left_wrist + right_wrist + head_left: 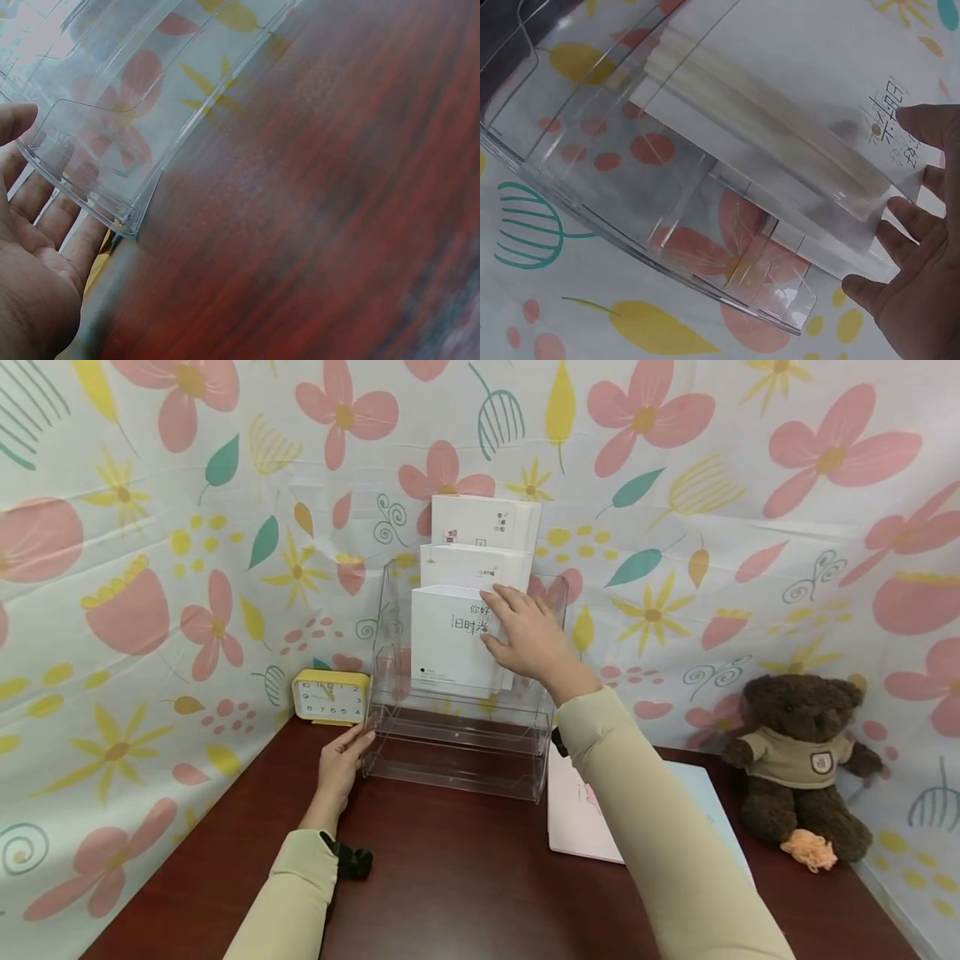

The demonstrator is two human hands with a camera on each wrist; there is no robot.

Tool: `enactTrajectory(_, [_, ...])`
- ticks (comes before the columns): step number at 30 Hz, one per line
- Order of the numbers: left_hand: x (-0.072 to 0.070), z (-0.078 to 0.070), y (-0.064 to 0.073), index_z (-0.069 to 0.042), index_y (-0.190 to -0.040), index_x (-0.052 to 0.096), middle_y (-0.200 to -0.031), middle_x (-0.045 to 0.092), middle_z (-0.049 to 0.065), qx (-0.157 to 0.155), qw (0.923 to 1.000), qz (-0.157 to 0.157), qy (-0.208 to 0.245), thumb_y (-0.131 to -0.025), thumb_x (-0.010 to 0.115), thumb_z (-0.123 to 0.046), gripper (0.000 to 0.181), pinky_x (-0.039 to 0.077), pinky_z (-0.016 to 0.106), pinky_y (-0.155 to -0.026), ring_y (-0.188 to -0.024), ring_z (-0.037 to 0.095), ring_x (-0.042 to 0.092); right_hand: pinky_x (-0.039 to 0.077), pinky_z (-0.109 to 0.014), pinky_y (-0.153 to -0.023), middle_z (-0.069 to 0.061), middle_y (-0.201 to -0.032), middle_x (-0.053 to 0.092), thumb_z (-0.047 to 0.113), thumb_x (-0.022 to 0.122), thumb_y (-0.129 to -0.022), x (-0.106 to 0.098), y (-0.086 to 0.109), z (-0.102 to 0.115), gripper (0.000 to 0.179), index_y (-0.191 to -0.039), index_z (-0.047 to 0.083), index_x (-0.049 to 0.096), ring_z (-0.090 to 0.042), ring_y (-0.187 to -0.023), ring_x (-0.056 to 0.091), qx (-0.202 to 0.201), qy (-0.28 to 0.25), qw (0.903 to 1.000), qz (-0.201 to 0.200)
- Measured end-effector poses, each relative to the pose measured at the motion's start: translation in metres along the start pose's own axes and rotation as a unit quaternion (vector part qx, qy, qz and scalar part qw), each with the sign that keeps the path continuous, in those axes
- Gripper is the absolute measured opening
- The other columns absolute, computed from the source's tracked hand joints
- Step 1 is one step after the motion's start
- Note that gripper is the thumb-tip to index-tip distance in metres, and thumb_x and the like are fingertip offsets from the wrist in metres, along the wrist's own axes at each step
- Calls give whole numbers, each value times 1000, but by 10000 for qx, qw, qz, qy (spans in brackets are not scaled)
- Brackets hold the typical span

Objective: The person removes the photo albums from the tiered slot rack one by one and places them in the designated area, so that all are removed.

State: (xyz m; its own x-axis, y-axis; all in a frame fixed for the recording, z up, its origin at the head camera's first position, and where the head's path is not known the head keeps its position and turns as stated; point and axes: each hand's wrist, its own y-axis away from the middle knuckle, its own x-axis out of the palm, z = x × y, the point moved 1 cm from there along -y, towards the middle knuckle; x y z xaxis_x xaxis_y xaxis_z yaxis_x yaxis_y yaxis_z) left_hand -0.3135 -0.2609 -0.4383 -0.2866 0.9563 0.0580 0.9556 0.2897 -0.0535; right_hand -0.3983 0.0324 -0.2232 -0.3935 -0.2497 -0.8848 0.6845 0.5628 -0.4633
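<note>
A clear plastic tiered rack (457, 735) stands on the table and holds white books in stepped rows. The front book (453, 647) has dark characters on its cover; a second book (457, 564) and a back book (472, 518) rise behind it. My left hand (341, 768) grips the rack's lower left side, thumb on one face of the panel and fingers on the other, as the left wrist view shows. Up at the front book's right edge is my right hand (528, 635). Its thumb (926, 124) lies over the cover, and its spread fingers touch the books' side edges.
A yellow clock (330, 696) stands left of the rack, near the wall. To the right, a pink book (573, 810) and a light blue one (708, 802) lie partly under my right sleeve. A teddy bear (802, 760) sits farther right with an orange yarn bundle (810, 850).
</note>
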Motion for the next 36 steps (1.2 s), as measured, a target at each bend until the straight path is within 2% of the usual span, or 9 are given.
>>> enactTrajectory(7, [0, -2, 3, -7, -145, 55, -147, 52, 13, 62, 10000, -9, 46, -100, 66, -19, 48, 43, 51, -105, -127, 25, 52, 21, -62, -116, -11, -159, 35, 35, 60, -100, 4, 0, 2, 57, -153, 20, 43, -35, -143, 35, -10, 40, 9993, -374])
enactTrajectory(10, [0, -1, 1, -7, -145, 55, -147, 53, 13, 112, 9999, -27, 24, -100, 66, -20, 48, 42, 51, -104, -126, 24, 52, 28, -60, -113, -12, -154, 42, 33, 62, -99, 3, 2, 4, 51, -147, 18, 50, -36, -137, 41, -213, 236, 9970, -704])
enactTrajectory(14, [-1, 4, -5, -8, -145, 55, -147, 53, 13, 75, 10000, -18, 61, -100, 66, -20, 48, 43, 50, -104, -124, 21, 53, 38, -59, -101, -12, -145, 50, 32, 65, -97, 1, 4, 10, 47, -141, 19, 56, -37, -127, 44, -430, 524, 9930, -963])
enactTrajectory(17, [-3, 18, -14, -11, -145, 56, -147, 54, 10, 86, 9999, -57, 82, -98, 69, -26, 51, 44, 46, -103, -122, 17, 54, 41, -57, -92, -14, -138, 51, 35, 66, -97, 1, 3, 16, 50, -145, 27, 53, -36, -120, 45, -554, 777, 9916, -874])
enactTrajectory(21, [-4, 33, -23, -13, -145, 57, -146, 55, 7, 177, 9997, -139, 3, -95, 72, -34, 55, 46, 41, -99, -124, 17, 54, 45, -46, -77, -14, -119, 55, 38, 68, -96, 2, 1, 22, 63, -153, 39, 42, -30, -98, 51, -1023, 1002, 9866, -778])
enactTrajectory(24, [-4, 32, -23, -13, -145, 57, -147, 54, 7, 176, 9998, -123, 11, -96, 71, -34, 55, 45, 41, -99, -125, 19, 52, 46, -38, -59, -11, -106, 59, 37, 70, -95, 1, 1, 23, 65, -154, 42, 40, -23, -76, 52, -1511, 991, 9799, -845])
enactTrajectory(26, [-4, 30, -23, -14, -144, 58, -147, 54, 6, 159, 9998, -97, 57, -96, 71, -34, 54, 44, 42, -100, -125, 20, 52, 44, -36, -51, -9, -104, 62, 36, 71, -95, 0, 2, 23, 63, -152, 41, 44, -21, -63, 50, -1738, 925, 9766, -865])
enactTrajectory(30, [-4, 29, -22, -15, -144, 58, -147, 53, 6, 158, 9998, -61, 108, -96, 71, -34, 53, 43, 44, -103, -127, 23, 51, 42, -37, -48, -6, -94, 65, 36, 71, -95, -4, 5, 23, 61, -150, 42, 46, -19, -50, 45, -1831, 883, 9777, -532])
enactTrajectory(36, [-4, 31, -21, -14, -145, 56, -149, 51, 6, 138, 9998, -106, 17, -96, 71, -34, 55, 45, 41, -100, -129, 22, 51, 41, -37, -48, -3, -72, 55, 36, 67, -98, -6, 18, 25, 63, -154, 43, 40, -19, -52, 44, -1723, 807, 9817, -116])
